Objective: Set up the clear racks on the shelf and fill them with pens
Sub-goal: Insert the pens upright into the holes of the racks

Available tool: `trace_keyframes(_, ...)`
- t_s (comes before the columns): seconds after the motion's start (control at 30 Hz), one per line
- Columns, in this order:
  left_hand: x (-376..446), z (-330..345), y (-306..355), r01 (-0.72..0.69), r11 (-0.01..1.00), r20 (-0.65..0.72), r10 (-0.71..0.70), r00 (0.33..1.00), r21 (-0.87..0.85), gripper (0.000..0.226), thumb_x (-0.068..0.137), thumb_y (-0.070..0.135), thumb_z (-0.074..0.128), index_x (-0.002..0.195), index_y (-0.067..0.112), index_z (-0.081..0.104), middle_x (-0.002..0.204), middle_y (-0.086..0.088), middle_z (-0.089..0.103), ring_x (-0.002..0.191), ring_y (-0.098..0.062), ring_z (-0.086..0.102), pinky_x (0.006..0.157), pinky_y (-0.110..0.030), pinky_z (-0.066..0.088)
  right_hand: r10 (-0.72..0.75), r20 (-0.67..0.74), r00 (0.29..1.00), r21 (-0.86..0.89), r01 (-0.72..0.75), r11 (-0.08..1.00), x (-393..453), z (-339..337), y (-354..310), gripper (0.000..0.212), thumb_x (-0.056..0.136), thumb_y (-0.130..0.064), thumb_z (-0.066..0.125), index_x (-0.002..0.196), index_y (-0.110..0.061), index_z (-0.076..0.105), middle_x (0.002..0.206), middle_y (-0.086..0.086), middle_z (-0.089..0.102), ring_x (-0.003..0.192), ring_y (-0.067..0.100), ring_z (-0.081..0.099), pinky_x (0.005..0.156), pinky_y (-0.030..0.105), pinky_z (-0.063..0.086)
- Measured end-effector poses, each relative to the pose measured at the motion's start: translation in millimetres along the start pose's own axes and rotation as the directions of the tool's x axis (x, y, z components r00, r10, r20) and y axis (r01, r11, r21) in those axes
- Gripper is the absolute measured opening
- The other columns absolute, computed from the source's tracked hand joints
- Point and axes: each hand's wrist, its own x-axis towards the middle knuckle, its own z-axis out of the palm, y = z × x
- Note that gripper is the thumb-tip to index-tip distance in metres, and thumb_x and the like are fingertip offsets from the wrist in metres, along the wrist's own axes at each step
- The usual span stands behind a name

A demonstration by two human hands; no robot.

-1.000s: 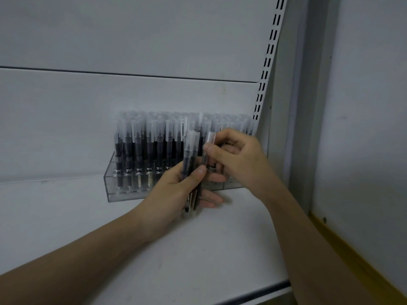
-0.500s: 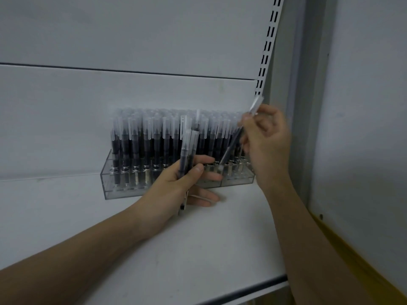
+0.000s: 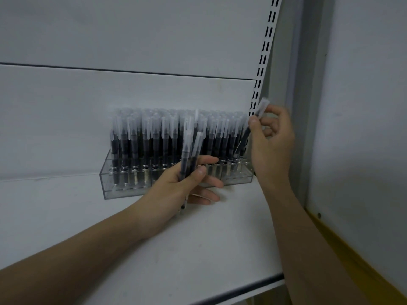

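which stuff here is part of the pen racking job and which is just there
Part of the job:
- rack, clear, on the shelf, nearly full of pens
- spare pens gripped by the left hand
- single pen, tilted, pinched by the right hand at the rack's right end

Just there:
- slotted upright
- back panel
- wall
- yellow strip

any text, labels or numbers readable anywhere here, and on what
None can be read.
Pens in the rack: no legible print, too blurred to tell.
Pen in the right hand: no marking shows.
Pens in the left hand: none shows.
Shelf, back panel and slotted upright: plain, no signs.
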Motion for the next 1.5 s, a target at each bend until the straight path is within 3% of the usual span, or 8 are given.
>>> trace_keyframes(0.33, 1, -1, -1, 0.002, 1.000, 0.010, -0.002, 1.000, 0.004, 0.031, 0.099, 0.023, 0.047, 0.128, 0.019, 0.059, 0.099, -0.013, 0.074, 0.085, -0.032, 0.070, 0.082, -0.039, 0.059, 0.136, 0.282, 0.950, -0.267, -0.058, 0.962, -4, 0, 4, 0.008, 0.096, -0.022, 0.062, 0.100, -0.023, 0.055, 0.082, -0.010, 0.060, 0.073, 0.003, 0.057, 0.063, 0.022, 0.045)
trace_keyframes(0.63, 0, -1, 0, 0.008, 0.999, 0.010, -0.007, 1.000, -0.044, 0.034, 0.096, 0.024, 0.048, 0.128, 0.018, 0.059, 0.095, -0.011, 0.074, 0.082, -0.030, 0.070, 0.073, -0.032, 0.058, 0.010, 0.062, 0.998, -0.043, -0.007, 0.999, -7, 2, -13, 0.019, 0.094, -0.029, 0.062, 0.110, -0.027, 0.052, 0.085, -0.018, 0.059, 0.065, -0.001, 0.055, 0.061, 0.019, 0.046)
trace_keyframes(0.73, 0, -1, 0, 0.012, 0.998, 0.011, -0.011, 1.000, -0.066, 0.034, 0.095, 0.024, 0.048, 0.127, 0.017, 0.059, 0.093, -0.011, 0.074, 0.080, -0.029, 0.070, 0.073, -0.032, 0.058, 0.029, 0.314, 0.949, 0.135, -0.075, 0.988, -14, 6, -24, 0.011, 0.095, -0.020, 0.064, 0.105, -0.019, 0.060, 0.085, -0.010, 0.066, 0.061, -0.001, 0.057, 0.056, 0.018, 0.047)
trace_keyframes(0.83, 0, 0, 0, 0.008, 0.997, 0.012, -0.008, 1.000, -0.075, 0.031, 0.097, 0.022, 0.047, 0.126, 0.018, 0.060, 0.092, -0.012, 0.074, 0.077, -0.028, 0.070, 0.075, -0.035, 0.060, 0.045, 0.613, 0.789, 0.137, -0.161, 0.977, -21, 11, -30, 0.008, 0.091, -0.019, 0.069, 0.099, -0.021, 0.068, 0.085, -0.005, 0.070, 0.066, -0.001, 0.064, 0.062, 0.016, 0.050)
trace_keyframes(0.93, 1, 1, 0, 0.014, 0.995, 0.001, -0.014, 1.000, -0.103, 0.033, 0.091, 0.026, 0.051, 0.121, 0.016, 0.061, 0.092, -0.012, 0.074, 0.074, -0.027, 0.070, 0.074, -0.035, 0.061, 0.042, 0.698, 0.715, 0.160, -0.212, 0.964, -23, 12, -27, 0.007, 0.086, -0.016, 0.074, 0.091, -0.020, 0.072, 0.083, -0.005, 0.073, 0.075, 0.012, 0.071, 0.074, 0.027, 0.059)
trace_keyframes(1.17, 2, 0, 0, 0.032, 0.995, -0.009, -0.033, 0.999, -0.093, 0.028, 0.099, 0.022, 0.046, 0.122, 0.015, 0.060, 0.093, -0.011, 0.074, 0.075, -0.027, 0.070, 0.071, -0.032, 0.059, 0.085, 0.625, 0.776, 0.236, -0.291, 0.927, -18, 10, -26, 0.007, 0.096, -0.012, 0.062, 0.095, -0.016, 0.068, 0.066, -0.010, 0.063, 0.058, 0.004, 0.056, 0.054, 0.018, 0.044)
trace_keyframes(1.33, 1, 1, -2, 0.039, 0.995, -0.013, -0.040, 0.999, -0.090, 0.025, 0.100, 0.020, 0.045, 0.118, 0.017, 0.062, 0.093, -0.010, 0.074, 0.073, -0.025, 0.070, 0.066, -0.030, 0.058, 0.054, 0.634, 0.771, 0.244, -0.266, 0.932, -22, 12, -29, 0.009, 0.090, -0.010, 0.070, 0.097, -0.015, 0.067, 0.083, -0.002, 0.069, 0.067, 0.002, 0.060, 0.059, 0.013, 0.046)
trace_keyframes(1.5, 2, 1, -1, 0.058, 0.992, -0.052, -0.064, 0.997, -0.111, 0.024, 0.102, 0.015, 0.045, 0.120, 0.013, 0.062, 0.100, -0.011, 0.070, 0.078, -0.024, 0.069, 0.064, -0.031, 0.059, 0.113, 0.362, 0.925, 0.355, -0.249, 0.901, -10, 4, -24, 0.016, 0.096, -0.009, 0.061, 0.104, -0.019, 0.070, 0.095, -0.001, 0.072, 0.068, 0.006, 0.058, 0.055, 0.021, 0.047)
